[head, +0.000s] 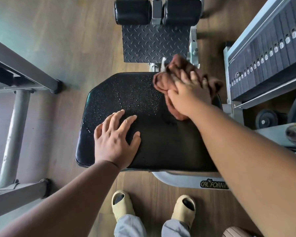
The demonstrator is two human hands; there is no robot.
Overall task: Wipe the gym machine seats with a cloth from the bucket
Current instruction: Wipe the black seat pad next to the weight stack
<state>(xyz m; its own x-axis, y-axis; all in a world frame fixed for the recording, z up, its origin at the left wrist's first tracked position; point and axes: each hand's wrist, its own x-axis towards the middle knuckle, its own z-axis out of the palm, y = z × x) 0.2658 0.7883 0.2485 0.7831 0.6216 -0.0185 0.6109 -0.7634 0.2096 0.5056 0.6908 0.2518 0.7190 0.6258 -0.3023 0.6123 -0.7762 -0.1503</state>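
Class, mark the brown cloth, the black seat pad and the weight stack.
brown cloth (162, 81), head view: bunched fold left of the fingers.
black seat pad (161, 144), head view: bare middle.
weight stack (263, 53), head view: plate faces.

A black padded seat (126, 103) is lying flat, its upper middle glistening with fine water droplets. A crumpled brown cloth (164, 81) is sitting bunched on the seat's far right corner, partly overhanging the edge.

- We have one view only, worn on the head, wide-angle.
- We look almost straight down, close above the black seat (143, 120), with our feet (121, 205) at the lower edge.
- Straight lines bow near the frame's edges.
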